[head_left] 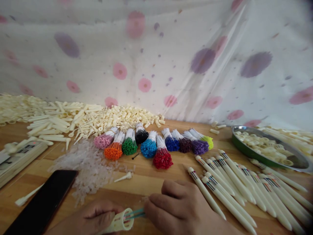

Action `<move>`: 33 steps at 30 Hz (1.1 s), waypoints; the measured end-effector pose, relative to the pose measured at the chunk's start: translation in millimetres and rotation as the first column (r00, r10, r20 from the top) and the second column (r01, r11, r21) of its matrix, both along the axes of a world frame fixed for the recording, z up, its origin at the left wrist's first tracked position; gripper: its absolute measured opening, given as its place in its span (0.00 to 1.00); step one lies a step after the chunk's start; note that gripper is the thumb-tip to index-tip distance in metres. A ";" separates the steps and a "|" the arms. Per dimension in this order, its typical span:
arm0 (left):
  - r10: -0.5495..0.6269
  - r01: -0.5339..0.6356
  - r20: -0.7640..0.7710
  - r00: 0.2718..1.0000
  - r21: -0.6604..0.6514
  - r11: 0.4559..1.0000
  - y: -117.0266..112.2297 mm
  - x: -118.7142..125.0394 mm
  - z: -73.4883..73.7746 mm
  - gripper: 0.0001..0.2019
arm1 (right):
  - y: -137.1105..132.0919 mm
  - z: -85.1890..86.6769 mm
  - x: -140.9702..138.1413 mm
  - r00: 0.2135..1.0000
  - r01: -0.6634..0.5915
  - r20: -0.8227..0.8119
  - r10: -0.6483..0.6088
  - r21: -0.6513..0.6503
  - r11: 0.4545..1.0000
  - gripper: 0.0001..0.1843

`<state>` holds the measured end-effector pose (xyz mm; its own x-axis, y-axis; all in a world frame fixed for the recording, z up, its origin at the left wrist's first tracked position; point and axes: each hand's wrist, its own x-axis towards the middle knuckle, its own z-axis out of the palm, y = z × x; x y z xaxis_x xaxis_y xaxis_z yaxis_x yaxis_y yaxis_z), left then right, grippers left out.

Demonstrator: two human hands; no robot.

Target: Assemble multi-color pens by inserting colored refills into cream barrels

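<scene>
At the bottom edge my left hand (pixel 94 217) is closed round a cream pen barrel (pixel 121 222), its open end turned right. My right hand (pixel 181 207) pinches thin coloured refills (pixel 137 213) that reach into that open end. Bundles of refills lie in a row on the wooden table (pixel 146 178) in front of me: pink (pixel 104 140), orange (pixel 113 151), green (pixel 129 146), black (pixel 141 135), light blue (pixel 148 147), red (pixel 162 159), dark blue (pixel 171 143), purple (pixel 198 147) and yellow-green (pixel 207 141).
Several assembled cream pens (pixel 234 186) lie at the right. A green-rimmed metal dish (pixel 241 147) holds cream rings. Cream plastic parts (pixel 73 119) are heaped along the back left. A pile of clear bits (pixel 85 164), a black phone (pixel 44 202) and a power strip (pixel 17 158) sit left.
</scene>
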<state>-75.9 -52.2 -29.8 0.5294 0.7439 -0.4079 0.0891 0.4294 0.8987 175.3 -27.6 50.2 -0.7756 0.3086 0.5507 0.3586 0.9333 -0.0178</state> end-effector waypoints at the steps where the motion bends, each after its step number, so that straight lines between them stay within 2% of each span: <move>1: -0.009 0.009 0.008 1.000 -0.007 1.000 0.9 0.4 1.8 0.23 | 0.1 -0.5 0.1 1.000 -0.007 0.007 0.007 -0.016 1.000 0.16; 4: -0.019 0.018 0.008 1.000 0.063 0.998 3.7 4.4 10.9 0.21 | 1.2 -3.8 1.3 1.000 -0.025 0.007 0.026 -0.073 0.997 0.17; 8: -0.061 0.061 -0.005 0.998 0.138 0.989 5.3 9.7 19.5 0.25 | 3.0 -9.3 4.4 0.999 -0.035 -0.014 0.033 -0.124 0.992 0.20; 13: -0.055 0.062 -0.057 0.997 0.126 0.990 3.4 9.3 16.8 0.26 | 5.9 -14.0 5.8 0.999 -0.046 -0.013 0.045 -0.147 0.988 0.20; 18: -0.051 0.072 -0.129 0.990 0.160 0.985 2.8 9.7 19.1 0.23 | 8.0 -11.4 5.6 0.999 -0.050 -0.005 0.049 -0.093 0.994 0.18; 21: -0.018 0.081 -0.225 0.974 0.277 0.958 3.3 10.3 24.8 0.19 | 7.4 -9.4 7.6 0.999 -0.042 0.032 0.043 -0.037 0.998 0.18; 25: 0.064 0.055 -0.273 0.960 0.407 0.912 4.1 11.9 30.0 0.15 | 6.1 -10.3 9.8 0.998 -0.027 0.060 0.030 -0.050 0.998 0.19; 33: -0.027 0.087 -0.220 0.975 0.268 0.959 2.3 13.2 27.7 0.17 | 8.4 -13.7 6.4 0.996 -0.091 0.014 0.094 -0.122 0.988 0.17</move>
